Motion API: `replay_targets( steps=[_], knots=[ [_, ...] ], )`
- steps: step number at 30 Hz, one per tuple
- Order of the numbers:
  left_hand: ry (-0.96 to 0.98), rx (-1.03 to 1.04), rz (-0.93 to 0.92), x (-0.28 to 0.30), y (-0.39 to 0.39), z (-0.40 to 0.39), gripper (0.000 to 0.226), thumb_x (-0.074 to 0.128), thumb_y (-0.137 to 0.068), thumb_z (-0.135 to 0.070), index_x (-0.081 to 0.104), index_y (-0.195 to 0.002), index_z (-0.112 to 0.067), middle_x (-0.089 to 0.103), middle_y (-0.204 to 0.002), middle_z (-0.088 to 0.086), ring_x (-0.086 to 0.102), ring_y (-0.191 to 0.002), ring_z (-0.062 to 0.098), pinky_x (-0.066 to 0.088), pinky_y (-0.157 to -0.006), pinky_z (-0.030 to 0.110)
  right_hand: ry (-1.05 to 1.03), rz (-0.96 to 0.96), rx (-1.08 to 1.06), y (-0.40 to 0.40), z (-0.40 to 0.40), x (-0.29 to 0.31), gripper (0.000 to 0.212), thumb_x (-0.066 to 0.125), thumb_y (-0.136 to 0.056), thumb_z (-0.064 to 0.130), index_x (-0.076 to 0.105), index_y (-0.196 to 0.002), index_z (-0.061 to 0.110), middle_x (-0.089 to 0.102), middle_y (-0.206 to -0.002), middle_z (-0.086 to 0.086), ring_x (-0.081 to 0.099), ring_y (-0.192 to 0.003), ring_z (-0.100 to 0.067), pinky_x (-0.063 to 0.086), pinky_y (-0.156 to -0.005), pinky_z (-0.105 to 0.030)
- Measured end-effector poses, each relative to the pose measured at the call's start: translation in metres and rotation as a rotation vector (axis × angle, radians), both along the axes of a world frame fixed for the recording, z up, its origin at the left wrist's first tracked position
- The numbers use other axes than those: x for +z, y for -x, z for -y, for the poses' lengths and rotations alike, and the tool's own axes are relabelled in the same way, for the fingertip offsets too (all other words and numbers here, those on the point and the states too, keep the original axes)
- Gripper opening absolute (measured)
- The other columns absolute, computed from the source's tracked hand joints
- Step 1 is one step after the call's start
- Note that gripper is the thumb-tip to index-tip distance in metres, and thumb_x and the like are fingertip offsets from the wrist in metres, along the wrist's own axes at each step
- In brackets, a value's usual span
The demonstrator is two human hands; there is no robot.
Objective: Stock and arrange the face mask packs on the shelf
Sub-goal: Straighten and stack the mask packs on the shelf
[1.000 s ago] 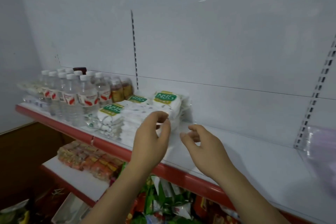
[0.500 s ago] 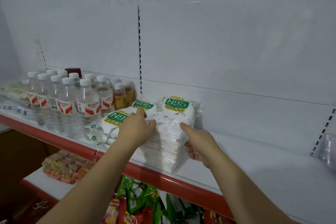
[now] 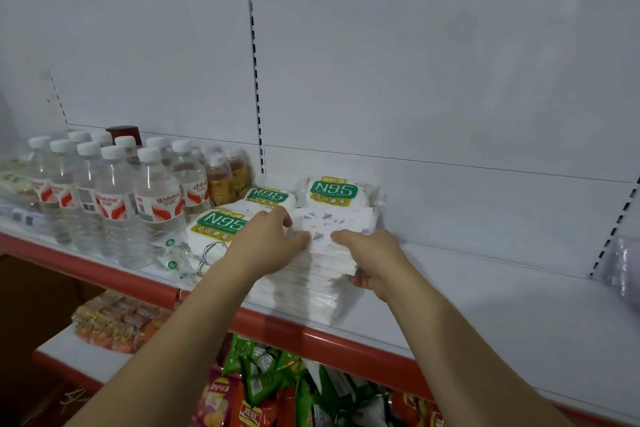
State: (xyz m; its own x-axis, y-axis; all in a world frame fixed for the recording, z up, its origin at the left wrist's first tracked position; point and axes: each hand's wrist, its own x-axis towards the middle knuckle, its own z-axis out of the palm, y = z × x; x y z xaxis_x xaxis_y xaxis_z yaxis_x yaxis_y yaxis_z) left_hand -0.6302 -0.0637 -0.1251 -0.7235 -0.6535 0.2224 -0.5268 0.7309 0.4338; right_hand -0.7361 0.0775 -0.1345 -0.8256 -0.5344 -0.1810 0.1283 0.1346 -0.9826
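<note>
Three N95 packs are already lying flat on the shelf (image 3: 485, 305) at the middle of the frame: a front N95 pack (image 3: 216, 229) at center left, a middle N95 pack (image 3: 268, 197) behind it, and a rear N95 pack (image 3: 334, 191) nearest the back panel. Just below and right of them, a tall stack of mask packs (image 3: 311, 281) is sitting at the shelf's front edge, and both hands are working on it. The left hand (image 3: 266, 246) is pressing down on the stack's top left, fingers curling over the uppermost pack. The right hand (image 3: 375, 262) is gripping the stack's right side, thumb on top and fingers curling underneath, though the fingertips are hidden, so I cannot tell how far they reach.

Judging from this, stocking is well under way but not finished: the stack is looking slanted and fanned, so it is probably being squared up or repositioned. Much of the shelf toward the right of the frame is lying bare, leaving room for more packs. Water bottles (image 3: 114, 198) are filling the left of the frame, touching the front pack's edge.
</note>
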Motion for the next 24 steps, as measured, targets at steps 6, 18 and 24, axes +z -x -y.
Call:
replay_targets(
  steps=[6, 18, 24],
  knots=[
    [-0.050, -0.032, -0.160, -0.011, -0.006, -0.002, 0.053, 0.056, -0.093, -0.056, 0.049, -0.132, -0.021, 0.055, -0.132, 0.005, 0.058, -0.106, 0.023, 0.051, -0.085, 0.039, 0.059, -0.135, -0.145, 0.001, -0.009, -0.004, 0.024, 0.079, -0.069, 0.016, 0.074, -0.093, 0.014, 0.077, -0.085, 0.000, 0.073, -0.084, -0.024, 0.061, -0.078, -0.040],
    [-0.476, -0.171, -0.333, -0.004, -0.002, -0.049, 0.096, 0.044, -0.079, -0.083, 0.031, -0.154, -0.024, 0.050, -0.148, 0.001, 0.050, -0.133, 0.022, 0.039, -0.100, 0.036, 0.323, -0.163, -0.086, -0.007, -0.114, 0.008, 0.022, 0.069, -0.087, 0.000, 0.073, -0.106, 0.010, 0.077, -0.100, -0.011, 0.074, -0.094, -0.031, 0.055, -0.093, -0.055],
    [-0.807, -0.465, -0.389, -0.013, 0.035, -0.102, 0.123, 0.061, -0.054, -0.095, 0.033, -0.155, -0.031, 0.045, -0.152, -0.008, 0.048, -0.135, 0.014, 0.041, -0.112, 0.040, 0.275, -0.364, -0.149, 0.011, -0.197, 0.002, 0.030, 0.072, -0.089, 0.014, 0.066, -0.117, 0.022, 0.075, -0.112, -0.003, 0.071, -0.105, -0.027, 0.049, -0.101, -0.053]
  ],
)
